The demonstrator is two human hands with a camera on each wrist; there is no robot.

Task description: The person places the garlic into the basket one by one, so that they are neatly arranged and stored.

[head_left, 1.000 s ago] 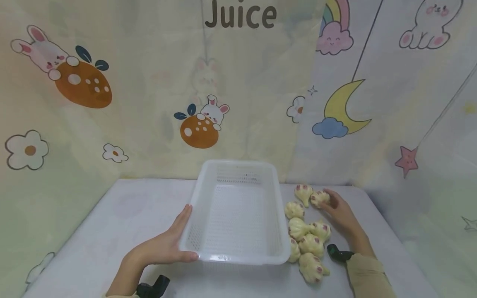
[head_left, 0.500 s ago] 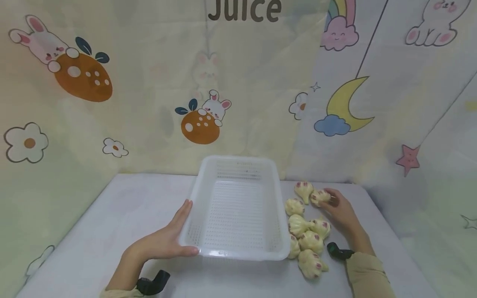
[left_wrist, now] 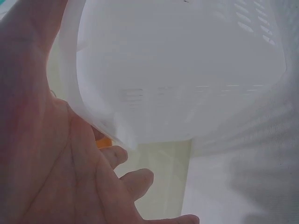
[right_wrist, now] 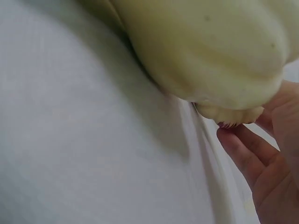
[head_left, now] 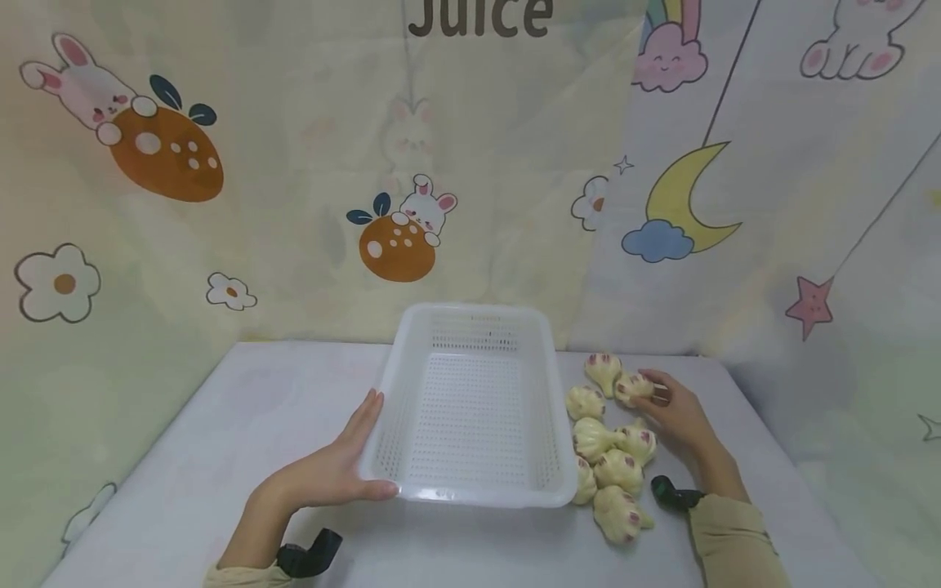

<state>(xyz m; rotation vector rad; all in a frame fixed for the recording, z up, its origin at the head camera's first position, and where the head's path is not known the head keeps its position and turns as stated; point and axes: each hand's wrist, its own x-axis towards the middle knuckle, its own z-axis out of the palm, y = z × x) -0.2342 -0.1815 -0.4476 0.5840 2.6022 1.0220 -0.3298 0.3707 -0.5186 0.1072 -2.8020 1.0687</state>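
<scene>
A white plastic basket (head_left: 470, 495) with perforated sides and floor stands in the middle of the table, its inside bare. My left hand (head_left: 331, 474) grips its near left corner, thumb at the front rim and fingers along the left side. From below, the left wrist view shows the basket's underside (left_wrist: 163, 56). At the far right, my right hand (head_left: 684, 415) pinches a pale garlic bulb (head_left: 632, 389) with purple marks. Several other garlic bulbs (head_left: 618, 471) lie in a cluster between the basket and my right forearm. One large bulb (right_wrist: 201, 46) hides much of the held one in the right wrist view.
White cloth covers the table (head_left: 294, 376). A printed backdrop curtain (head_left: 294, 163) with cartoon rabbits, a moon and flowers hangs right behind the table's far edge. Black devices (head_left: 309, 555) are strapped at both wrists.
The head view has tilted slightly, so everything sits a little higher in it. Both hands keep their holds on the basket and the garlic bulb.
</scene>
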